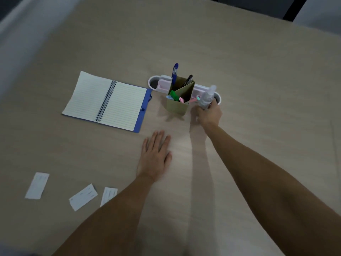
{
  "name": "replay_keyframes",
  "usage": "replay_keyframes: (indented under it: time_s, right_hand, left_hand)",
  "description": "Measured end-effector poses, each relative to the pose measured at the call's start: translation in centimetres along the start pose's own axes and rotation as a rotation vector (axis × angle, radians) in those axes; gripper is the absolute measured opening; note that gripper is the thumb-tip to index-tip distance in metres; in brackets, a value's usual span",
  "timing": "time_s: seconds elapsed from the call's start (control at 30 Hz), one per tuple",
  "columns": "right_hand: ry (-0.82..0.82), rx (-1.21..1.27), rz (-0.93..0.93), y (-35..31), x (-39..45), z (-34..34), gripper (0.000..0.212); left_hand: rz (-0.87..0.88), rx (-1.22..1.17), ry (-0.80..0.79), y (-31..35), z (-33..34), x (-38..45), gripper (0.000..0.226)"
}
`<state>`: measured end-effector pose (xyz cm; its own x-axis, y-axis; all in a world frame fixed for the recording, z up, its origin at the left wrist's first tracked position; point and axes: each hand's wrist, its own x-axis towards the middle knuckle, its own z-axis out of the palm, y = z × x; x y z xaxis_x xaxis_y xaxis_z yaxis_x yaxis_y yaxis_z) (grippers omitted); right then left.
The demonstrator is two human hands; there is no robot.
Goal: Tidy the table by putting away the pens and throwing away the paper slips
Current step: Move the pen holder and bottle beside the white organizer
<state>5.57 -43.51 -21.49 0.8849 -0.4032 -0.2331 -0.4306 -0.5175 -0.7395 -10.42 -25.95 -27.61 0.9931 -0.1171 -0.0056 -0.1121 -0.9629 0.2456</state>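
Observation:
A tan cardboard pen holder (178, 106) stands mid-table with several pens in it, among them a blue pen (174, 72), a black pen (188, 80) and a green one (174, 95). Three white paper slips lie near the front left: one (37, 185), another (83, 197), and a third (108, 195) partly under my left forearm. My left hand (155, 156) rests flat on the table, fingers apart, holding nothing. My right hand (209, 113) is closed around a small clear bottle (207, 97) just right of the pen holder.
An open spiral notebook (107, 101) with a blue cover lies left of the holder. A white oblong tray (154, 82) sits behind the holder. The light wooden table (258, 89) runs to a far edge at top right, with dark chair shapes beyond.

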Motion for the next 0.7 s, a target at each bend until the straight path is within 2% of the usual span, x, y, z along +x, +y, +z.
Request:
replay_keyframes:
  time_s: [0.23, 0.37, 0.43, 0.47, 0.53, 0.57, 0.63, 0.7]
  right_hand:
    - [-0.052, -0.025, 0.066, 2.0, -1.3, -0.4, 0.062]
    - [-0.085, -0.115, 0.131, 4.1, -6.4, -2.1, 0.057]
    - [-0.104, -0.173, 0.135, 4.1, -9.5, -3.1, 0.050]
    - [-0.135, -0.201, 0.134, 3.8, -11.3, -3.4, 0.045]
    - [-0.247, -0.234, 0.120, 3.4, -14.9, -3.0, 0.036]
    - [-0.319, -0.252, 0.099, 3.1, -16.9, -2.4, 0.033]
    - [-0.477, -0.317, 0.018, 2.2, -20.9, -0.4, 0.030]
    - [-0.583, -0.400, -0.101, 1.2, -24.7, 2.8, 0.033]
  left_hand:
    - [-0.024, -0.039, -0.023, 0.1, -0.5, 0.0, 0.055]
    - [0.029, -0.140, -0.124, -0.4, -1.9, -0.4, 0.055]
    - [0.080, -0.306, -0.204, -1.3, -3.4, -0.6, 0.051]
    - [0.068, -0.459, -0.265, -1.9, -4.5, -0.8, 0.048]
    - [-0.073, -0.769, -0.377, -3.9, -7.7, -2.1, 0.037]
    - [-0.136, -0.847, -0.371, -5.6, -9.0, -3.1, 0.035]
    - [-0.181, -0.837, -0.260, -10.1, -11.2, -5.5, 0.035]
    - [-0.198, -0.699, -0.205, -16.2, -12.9, -8.3, 0.041]
